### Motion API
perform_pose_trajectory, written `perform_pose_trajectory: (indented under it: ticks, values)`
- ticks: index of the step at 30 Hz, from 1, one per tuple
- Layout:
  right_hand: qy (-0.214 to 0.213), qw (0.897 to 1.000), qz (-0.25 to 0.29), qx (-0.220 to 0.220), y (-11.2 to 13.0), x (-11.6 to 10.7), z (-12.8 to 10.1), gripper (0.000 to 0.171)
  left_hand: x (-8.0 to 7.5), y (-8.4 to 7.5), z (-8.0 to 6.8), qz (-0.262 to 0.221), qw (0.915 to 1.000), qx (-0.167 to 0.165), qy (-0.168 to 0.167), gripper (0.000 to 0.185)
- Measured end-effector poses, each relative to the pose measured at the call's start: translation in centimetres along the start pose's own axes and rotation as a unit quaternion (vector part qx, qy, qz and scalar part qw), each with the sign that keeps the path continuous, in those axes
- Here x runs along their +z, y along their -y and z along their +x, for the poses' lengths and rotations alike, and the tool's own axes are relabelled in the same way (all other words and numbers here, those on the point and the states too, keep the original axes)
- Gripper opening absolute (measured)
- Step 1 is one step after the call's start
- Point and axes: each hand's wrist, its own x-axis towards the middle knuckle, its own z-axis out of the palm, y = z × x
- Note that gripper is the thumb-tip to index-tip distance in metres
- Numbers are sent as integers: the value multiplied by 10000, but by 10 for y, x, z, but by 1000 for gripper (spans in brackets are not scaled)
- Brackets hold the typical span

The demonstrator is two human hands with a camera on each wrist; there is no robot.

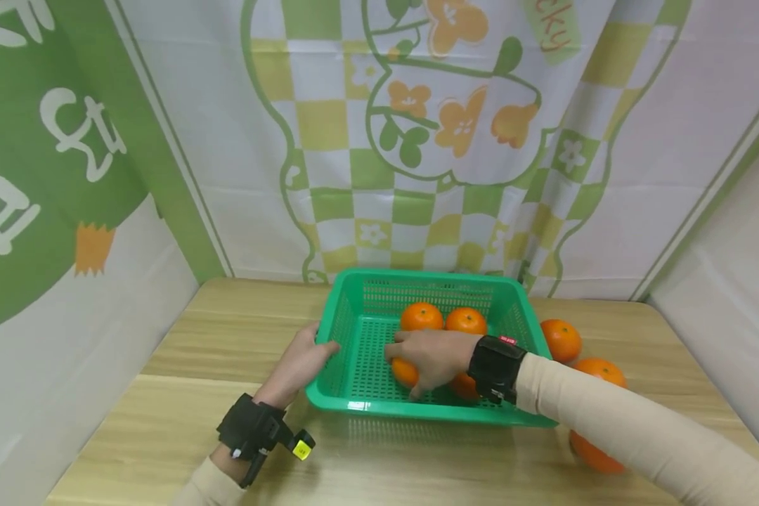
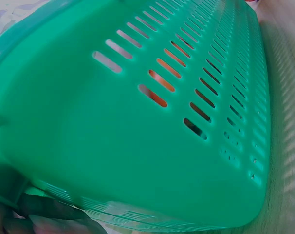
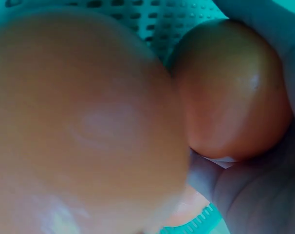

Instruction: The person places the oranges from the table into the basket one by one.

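Your right hand (image 1: 433, 358) is down inside the green basket (image 1: 360, 404), fingers wrapped over an orange (image 1: 405, 372) near the front wall, with a second one (image 1: 464, 385) tucked under your wrist. Two more oranges (image 1: 421, 316) sit at the back of the basket. Your left hand (image 1: 300, 362) is flat against the basket's left rim, fingers relaxed, steadying it. Three oranges (image 1: 560, 339) wait on the wooden surface (image 1: 228, 337) to the right. Looks like you're mid-drop, loading fruit in; I'd guess the next bit is just letting go gently so it doesn't roll, then reaching right.
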Motion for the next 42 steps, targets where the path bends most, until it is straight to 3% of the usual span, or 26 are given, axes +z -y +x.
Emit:
perform_pose_trajectory:
  ticks: [12,42]
  values:
    - [47,9999,-97,4,-5,14,2,60,0,0,1,3,10000,-11,36,48]
    - [-253,9992,287,-71,-10,11,-11,64,1,0,2,16,10000,-28,-77,49]
